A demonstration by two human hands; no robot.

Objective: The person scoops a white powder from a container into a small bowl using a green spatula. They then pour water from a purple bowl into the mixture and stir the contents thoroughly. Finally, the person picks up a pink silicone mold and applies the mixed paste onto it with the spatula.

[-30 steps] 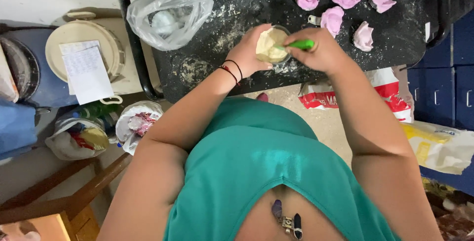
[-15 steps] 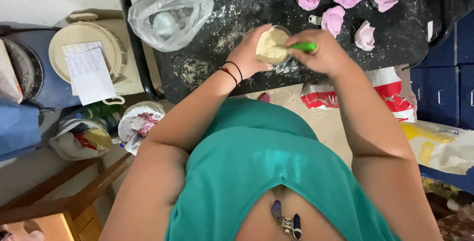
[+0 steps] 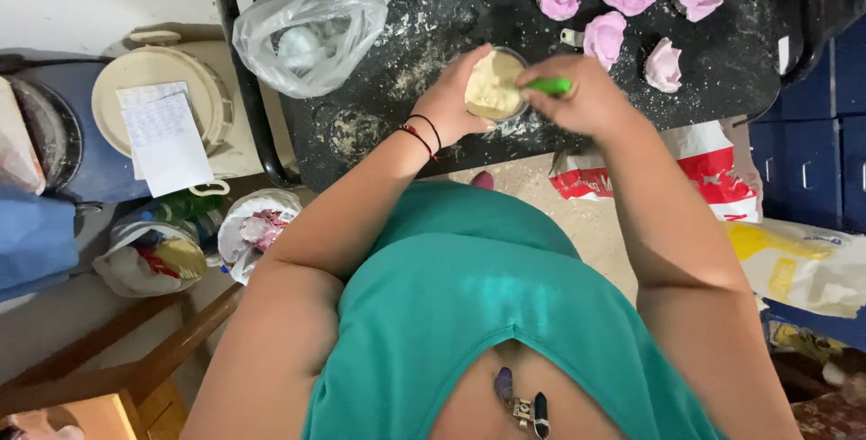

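Flour dusted the black worktop [image 3: 451, 16], where a small round cup of pale dough [image 3: 492, 85] sat near the front edge. The left hand [image 3: 456, 97] curled around the cup, gripping its side. The right hand [image 3: 582, 97] was closed on a green tool [image 3: 548, 86] whose tip met the dough. Five pink moulds [image 3: 604, 36] lay just beyond, and a clear plastic bag [image 3: 307, 34] to the left

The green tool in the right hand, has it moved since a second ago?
No, the green tool sits at the same rim of the cup.
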